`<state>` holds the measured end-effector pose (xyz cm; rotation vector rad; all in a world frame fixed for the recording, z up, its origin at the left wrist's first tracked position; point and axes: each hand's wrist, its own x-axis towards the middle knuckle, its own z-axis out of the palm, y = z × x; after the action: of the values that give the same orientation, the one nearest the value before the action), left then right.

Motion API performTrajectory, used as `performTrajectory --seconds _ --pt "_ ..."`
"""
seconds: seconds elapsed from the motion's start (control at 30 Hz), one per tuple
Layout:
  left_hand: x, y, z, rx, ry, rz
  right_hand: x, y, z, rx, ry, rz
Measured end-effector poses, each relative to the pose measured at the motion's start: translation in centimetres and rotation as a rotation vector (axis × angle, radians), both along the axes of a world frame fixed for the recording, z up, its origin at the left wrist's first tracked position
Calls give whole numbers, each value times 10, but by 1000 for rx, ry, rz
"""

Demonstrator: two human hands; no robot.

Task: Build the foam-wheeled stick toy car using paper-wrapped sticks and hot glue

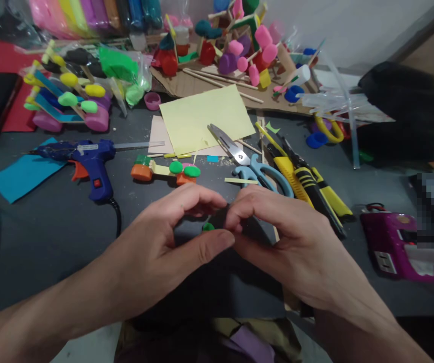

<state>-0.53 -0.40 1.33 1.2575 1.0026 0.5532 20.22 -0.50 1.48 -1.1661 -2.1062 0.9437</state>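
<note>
My left hand (171, 234) and my right hand (281, 232) meet over the near part of the dark table, their fingertips close together. A small green piece (208, 227) shows just above my left thumb, between the thumb and the curled fingers; most of it is hidden. The fingers of my right hand bend in to the left thumb tip, and whatever they pinch is hidden. Just beyond the hands lies a small toy car (164, 171) with orange and green parts. Scissors (245, 161) with light-blue handles lie open beside it.
A blue glue gun (92, 161) rests at the left on blue sheet (23, 174). Yellow paper (205, 118) lies behind the scissors. Yellow-black cutters (311, 186) and a purple device (398, 242) are at the right. Finished toy cars (69, 96) stand at the back left.
</note>
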Motion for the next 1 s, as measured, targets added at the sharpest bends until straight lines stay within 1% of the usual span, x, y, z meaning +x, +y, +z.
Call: performTrajectory --seconds 0.07,0.13,0.27,0.47,0.6,0.77,0.9,1.0 --pt "0 2 1 127 138 -33 2 0 -1 10 18 -6" --pt "1 4 -1 147 176 -57 2 0 -1 17 36 0" --pt "0 7 -7 65 59 -58 0 -2 -2 17 60 -7" --pt "-2 9 -17 -203 -222 -7 -1 -3 -1 9 70 -49" --pt "-2 9 -21 -295 -327 27 0 -4 -2 39 91 -34" --pt "0 9 -21 -312 -297 37 1 -4 -3 15 75 -13" --pt "0 10 -19 -292 -282 58 3 -1 -4 14 46 -50" --pt "-2 10 -17 -242 -270 126 4 2 -9 97 4 -100"
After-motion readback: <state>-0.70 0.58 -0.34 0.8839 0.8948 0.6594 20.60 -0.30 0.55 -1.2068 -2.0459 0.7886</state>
